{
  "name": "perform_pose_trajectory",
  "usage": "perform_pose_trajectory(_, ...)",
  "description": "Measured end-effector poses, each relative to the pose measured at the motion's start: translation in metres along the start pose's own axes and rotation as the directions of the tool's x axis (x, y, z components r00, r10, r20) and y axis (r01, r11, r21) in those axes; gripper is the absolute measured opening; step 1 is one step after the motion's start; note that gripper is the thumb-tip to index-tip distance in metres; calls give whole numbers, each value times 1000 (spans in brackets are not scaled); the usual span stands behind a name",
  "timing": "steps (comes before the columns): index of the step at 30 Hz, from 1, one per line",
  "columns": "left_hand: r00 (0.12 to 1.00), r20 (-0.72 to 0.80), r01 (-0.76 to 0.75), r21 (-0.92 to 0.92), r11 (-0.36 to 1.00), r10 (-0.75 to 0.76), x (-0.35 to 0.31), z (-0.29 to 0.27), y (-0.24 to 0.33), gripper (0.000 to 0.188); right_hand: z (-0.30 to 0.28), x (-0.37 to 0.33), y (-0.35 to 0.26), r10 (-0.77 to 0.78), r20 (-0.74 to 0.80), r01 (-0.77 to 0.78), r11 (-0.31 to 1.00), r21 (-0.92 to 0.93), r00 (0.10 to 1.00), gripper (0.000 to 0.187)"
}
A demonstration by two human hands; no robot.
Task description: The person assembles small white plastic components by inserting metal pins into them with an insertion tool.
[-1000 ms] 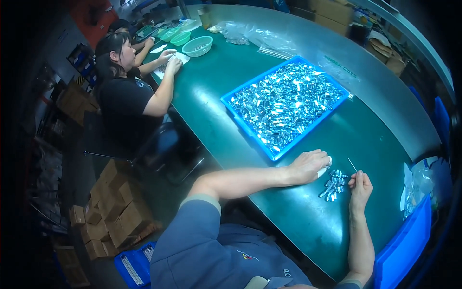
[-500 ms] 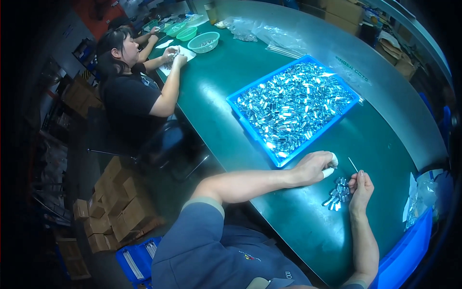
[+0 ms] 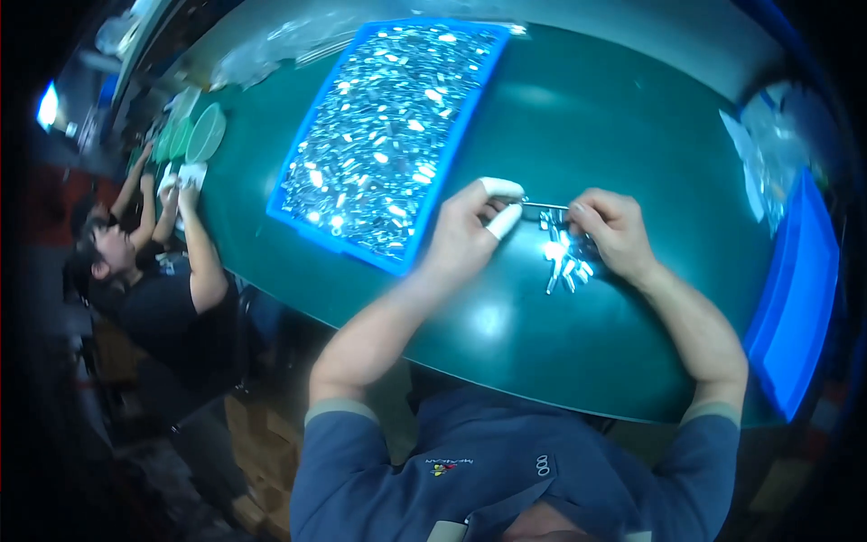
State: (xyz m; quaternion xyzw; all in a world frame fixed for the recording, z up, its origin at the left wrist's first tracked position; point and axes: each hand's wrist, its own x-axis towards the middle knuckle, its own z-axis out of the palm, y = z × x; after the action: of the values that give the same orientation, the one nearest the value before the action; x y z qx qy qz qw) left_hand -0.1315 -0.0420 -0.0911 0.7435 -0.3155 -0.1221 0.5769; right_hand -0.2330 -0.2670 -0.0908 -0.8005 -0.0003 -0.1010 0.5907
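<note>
My left hand [image 3: 462, 233], with white finger cots on thumb and forefinger, is closed on a small metal piece, mostly hidden between the fingertips. A thin metal rod [image 3: 547, 207] lies level between my hands. My right hand [image 3: 616, 230] pinches its right end, while its left end meets the left fingertips. Just below the rod, a small pile of shiny metal pieces [image 3: 567, 264] is spread on the green tabletop. The blue tray [image 3: 337, 244], full of the same kind of shiny pieces [image 3: 379, 135], stands left of my left hand.
A blue bin [image 3: 795, 298] stands at the table's right edge, with clear plastic bags [image 3: 777, 144] behind it. Green bowls [image 3: 206, 134] sit at the far left, where a co-worker [image 3: 149, 280] handles things over a white sheet. Clear plastic [image 3: 262, 56] lies behind the tray.
The view has turned, so table and tray appear shifted left. My hands have come together, and the rod, earlier pointing up from my right hand, now lies level with its tip at my left fingers.
</note>
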Motion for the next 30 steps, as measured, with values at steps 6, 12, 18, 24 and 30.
perform_pose_trajectory(6, 995, 78, 56, 64, 996, -60, -5, 9, 0, 24, -6, -2, 5, 105, 28, -107, 987, 116, 994, 24)
perform_pose_trajectory(12, 994, 32, 100, 6, 995, -100, -7, 10, 0, 21, -8, -5, 9, 107, 6, -107, 982, 159, 994, 25)
perform_pose_trajectory(18, 970, 130, -235, 284, 930, 206, -1, 11, 14, 16, -11, -4, 10, -270, -55, 256, 950, -177, 961, 13)
perform_pose_trajectory(24, 963, 122, -265, 289, 920, 239, -13, 9, 11, 17, -1, -1, 14, -428, -11, 407, 867, -289, 904, 14)
perform_pose_trajectory(30, 913, 152, -408, 276, 870, 379, -13, 19, 17, 18, 7, -13, -1, -376, 26, 363, 872, -329, 926, 24)
